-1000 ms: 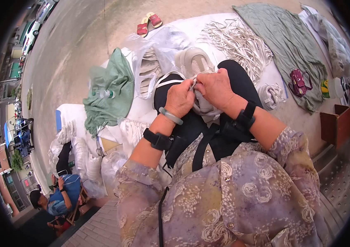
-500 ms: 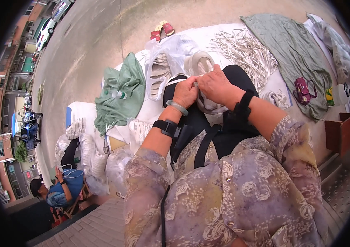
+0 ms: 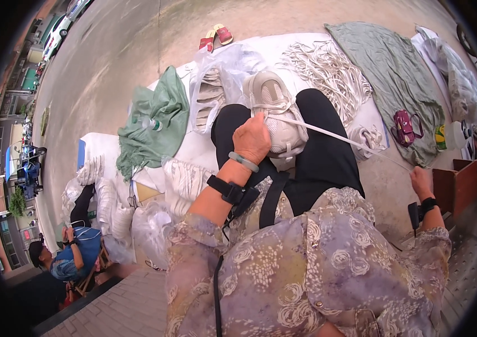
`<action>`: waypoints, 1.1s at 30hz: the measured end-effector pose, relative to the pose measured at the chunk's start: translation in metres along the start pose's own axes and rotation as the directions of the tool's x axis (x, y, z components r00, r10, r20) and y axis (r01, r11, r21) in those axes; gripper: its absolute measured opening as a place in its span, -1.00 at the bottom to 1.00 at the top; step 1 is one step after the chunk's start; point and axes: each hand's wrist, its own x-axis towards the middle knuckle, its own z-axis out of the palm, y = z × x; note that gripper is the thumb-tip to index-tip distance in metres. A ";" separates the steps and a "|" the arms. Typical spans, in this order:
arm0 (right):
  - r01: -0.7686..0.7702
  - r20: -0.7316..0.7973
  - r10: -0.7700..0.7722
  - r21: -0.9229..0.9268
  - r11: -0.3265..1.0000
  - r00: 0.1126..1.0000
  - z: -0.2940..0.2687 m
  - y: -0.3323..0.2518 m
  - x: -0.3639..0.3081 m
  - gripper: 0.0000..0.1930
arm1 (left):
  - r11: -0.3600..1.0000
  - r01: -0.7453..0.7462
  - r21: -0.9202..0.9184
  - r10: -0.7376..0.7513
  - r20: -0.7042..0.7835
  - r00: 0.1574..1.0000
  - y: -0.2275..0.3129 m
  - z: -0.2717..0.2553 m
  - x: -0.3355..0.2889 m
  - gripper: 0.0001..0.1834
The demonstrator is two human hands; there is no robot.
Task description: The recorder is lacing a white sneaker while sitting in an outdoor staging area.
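Note:
A pale beige mesh shoe (image 3: 287, 133) rests between my knees. A white flat shoelace (image 3: 344, 139) is threaded through it and stretches taut out to the right. The far end of that lace is in my right hand (image 3: 421, 182), which is closed on it well out to the side, beside a brown wooden box. My left hand (image 3: 252, 138) is pinched at the shoe's left edge, where the lace leaves the eyelets; its fingertips are partly hidden.
A heap of loose white laces (image 3: 331, 76) lies on the white sheet ahead. Shoe pieces in a plastic bag (image 3: 210, 95) and a green cloth (image 3: 162, 121) with a bottle (image 3: 151, 123) lie left. The brown box (image 3: 457, 185) stands right. Another person (image 3: 64, 258) sits far left.
My right hand has moved from the shoe far out to the right, drawing the lace into a long straight line. My left hand stays at the shoe.

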 end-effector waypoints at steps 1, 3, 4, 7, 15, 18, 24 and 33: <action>0.027 0.048 -0.030 0.063 0.998 0.998 -0.002 -0.011 0.000 -0.83 | 1.000 0.016 0.013 -0.016 0.010 1.000 0.001 0.000 0.000 -0.71; 0.167 0.153 -0.173 0.051 0.985 0.973 -0.006 -0.061 0.011 -0.84 | 0.999 0.029 0.030 -0.030 0.023 0.999 0.005 -0.003 0.002 -0.72; 0.203 0.176 -0.209 0.053 0.978 0.962 -0.021 -0.097 0.015 -0.85 | 1.000 0.024 0.008 -0.024 0.005 1.000 0.009 -0.007 0.005 -0.74; 0.477 -0.124 -0.463 0.144 0.867 0.878 -0.058 -0.207 0.028 -0.89 | 1.000 -0.030 0.004 0.030 -0.114 0.993 -0.003 -0.014 0.013 -0.78; 0.773 -0.381 -0.702 0.057 0.632 0.602 -0.066 -0.369 0.056 -0.53 | 0.995 -0.067 0.080 0.078 -0.141 0.987 -0.035 -0.007 0.050 -0.73; 0.789 -0.374 -0.731 0.004 0.614 0.571 -0.061 -0.376 0.064 -0.49 | 0.995 -0.075 0.067 0.080 -0.071 0.994 -0.041 0.001 0.054 -0.68; 0.812 -0.317 -0.767 0.020 0.583 0.558 -0.064 -0.391 0.080 -0.58 | 0.999 0.031 -0.042 -0.033 -0.055 0.998 -0.058 0.008 0.069 -0.71; 0.797 -0.348 -0.717 0.261 0.545 0.604 -0.063 -0.385 0.077 -0.63 | 0.912 0.018 -0.411 -0.001 0.042 0.999 -0.041 0.001 0.063 -0.81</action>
